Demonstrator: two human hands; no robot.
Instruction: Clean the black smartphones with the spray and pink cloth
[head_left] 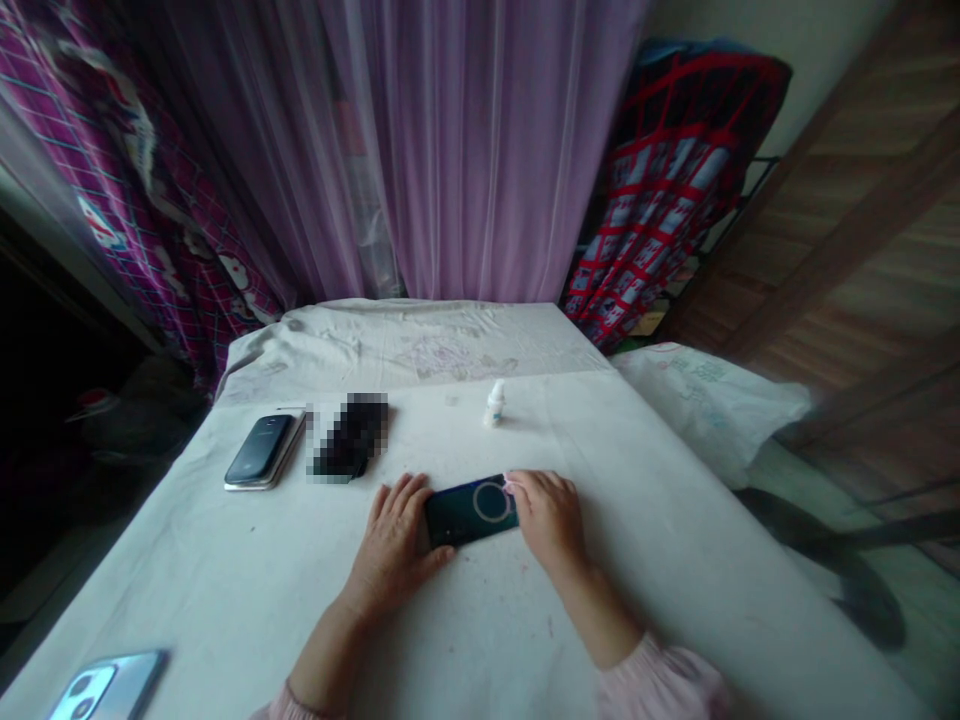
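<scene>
A dark phone [457, 516] with a pale ring on its face lies flat and slightly tilted on the table, between both hands. My left hand [401, 540] holds its left end, fingers along the far edge and thumb at the near edge. At the other end, my right hand [551, 515] is closed, fingertips pressed on the phone. A small pale pink scrap [510, 484], which looks like cloth, shows under those fingertips; most of it is hidden. Beyond the phone stands a small white bottle [494, 405] with a pointed top.
The table [660, 560] has a white cloth cover. At left lie a dark phone [259, 449] on a paler flat item and a blurred-out black object [351, 438]. A light blue phone [112, 687] rests at the near left corner. Purple curtains [487, 150] hang behind.
</scene>
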